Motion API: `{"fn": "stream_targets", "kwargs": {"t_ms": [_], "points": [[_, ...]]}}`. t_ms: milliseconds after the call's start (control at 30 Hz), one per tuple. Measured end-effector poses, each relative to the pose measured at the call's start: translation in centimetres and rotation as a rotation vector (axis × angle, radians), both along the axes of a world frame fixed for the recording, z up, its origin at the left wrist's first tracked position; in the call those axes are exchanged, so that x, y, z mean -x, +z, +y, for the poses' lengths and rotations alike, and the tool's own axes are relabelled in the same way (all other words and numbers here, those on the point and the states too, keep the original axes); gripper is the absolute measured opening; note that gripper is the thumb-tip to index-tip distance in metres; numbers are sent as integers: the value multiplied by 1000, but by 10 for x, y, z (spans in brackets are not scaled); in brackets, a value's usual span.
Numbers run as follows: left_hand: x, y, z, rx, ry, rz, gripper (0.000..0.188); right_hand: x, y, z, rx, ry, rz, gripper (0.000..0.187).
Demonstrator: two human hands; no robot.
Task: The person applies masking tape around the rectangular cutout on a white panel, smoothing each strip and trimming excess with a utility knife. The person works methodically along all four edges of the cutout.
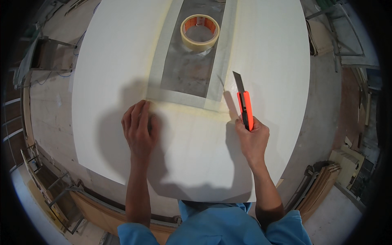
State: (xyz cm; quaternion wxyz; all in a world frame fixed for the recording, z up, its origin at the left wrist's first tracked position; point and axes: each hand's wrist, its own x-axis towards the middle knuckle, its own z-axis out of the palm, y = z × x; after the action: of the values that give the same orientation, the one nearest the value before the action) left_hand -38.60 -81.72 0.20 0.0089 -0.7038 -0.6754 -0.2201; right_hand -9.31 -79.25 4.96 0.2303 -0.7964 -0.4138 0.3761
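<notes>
My right hand [254, 141] is closed round a utility knife [247, 108] with an orange and black handle. Its dark blade is slid far out and points away from me, above the white panel [269, 53]. My left hand [140, 128] rests on the panel, fingers bent and side by side, thumb a little apart. Its fingertips touch the near left corner of a pale tape border [179, 99]. That border frames a dark grey rectangle [190, 75]. A roll of masking tape [200, 43], with an orange-red core, lies on the rectangle's far part.
Stacked brown boards [320, 190] lean at the lower right. Another brown board [98, 212] and a metal frame [61, 179] stand at the lower left. A metal-legged stand [53, 55] is at the far left, with a thin cable nearby. Concrete floor surrounds the panel.
</notes>
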Motion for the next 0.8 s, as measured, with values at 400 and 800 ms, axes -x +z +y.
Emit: {"fn": "stream_targets", "kwargs": {"t_ms": [400, 800], "points": [[-7, 3, 1, -53, -28, 33, 37, 2, 9, 3, 33, -120, 259, 18], [-144, 7, 2, -58, -193, -297, 30, -11, 44, -58, 25, 134, 245, 33]]}}
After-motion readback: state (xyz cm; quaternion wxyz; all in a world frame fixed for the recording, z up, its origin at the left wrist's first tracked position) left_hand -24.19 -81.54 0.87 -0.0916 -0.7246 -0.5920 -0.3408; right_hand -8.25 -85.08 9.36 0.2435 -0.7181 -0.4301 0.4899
